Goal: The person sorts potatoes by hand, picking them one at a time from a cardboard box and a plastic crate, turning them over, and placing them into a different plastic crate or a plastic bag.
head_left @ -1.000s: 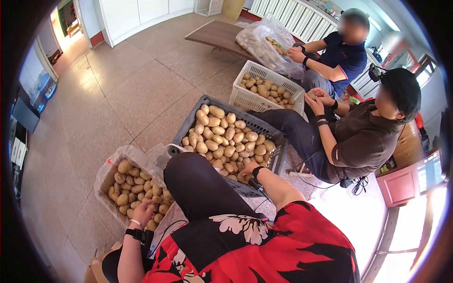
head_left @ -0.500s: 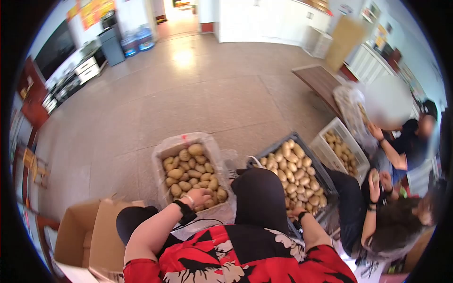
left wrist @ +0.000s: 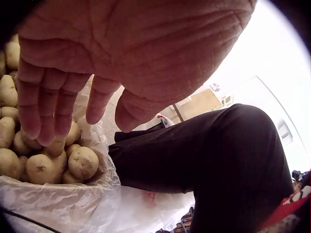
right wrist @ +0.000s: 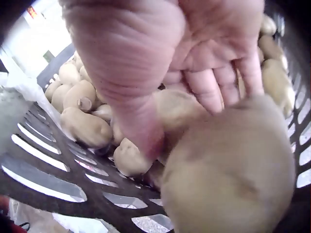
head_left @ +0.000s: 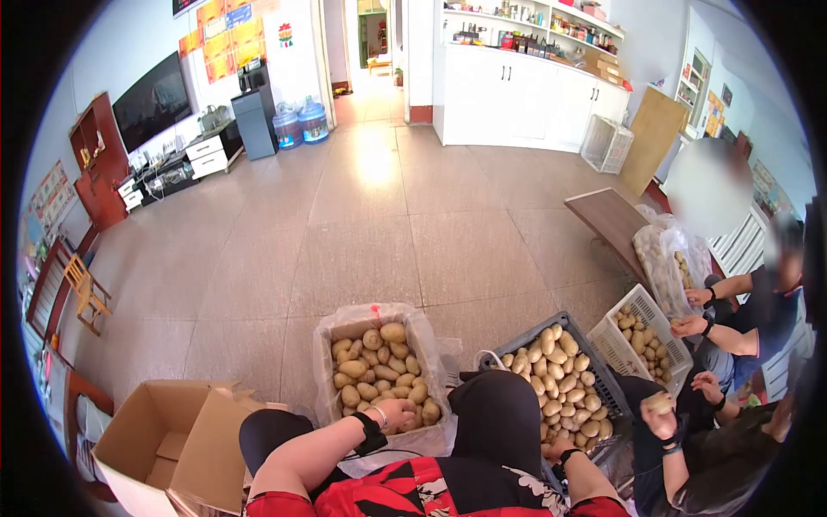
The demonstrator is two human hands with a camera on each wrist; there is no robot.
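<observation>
My left hand (head_left: 398, 414) lies over potatoes (head_left: 379, 366) at the near right corner of a plastic-lined box (head_left: 325, 362). In the left wrist view its fingers (left wrist: 46, 107) point down loosely at the potatoes, thumb apart, nothing gripped. My right hand (head_left: 558, 449) reaches into the near end of a dark slatted crate (head_left: 616, 405) full of potatoes. The right wrist view shows its thumb and fingers spread, touching a potato (right wrist: 177, 109) between them. A large blurred potato (right wrist: 228, 170) near the camera partly hides the fingertips.
An open cardboard box (head_left: 151, 431) stands left of my leg. Right of the dark crate are a white crate (head_left: 612, 332) of potatoes, a clear plastic bag (head_left: 659, 258) and two people handling potatoes. A low brown board (head_left: 612, 220) extends behind them.
My head view has swung left and up. My left hand has come from the box's near edge to over its potatoes. My right hand stays in the dark crate's near end.
</observation>
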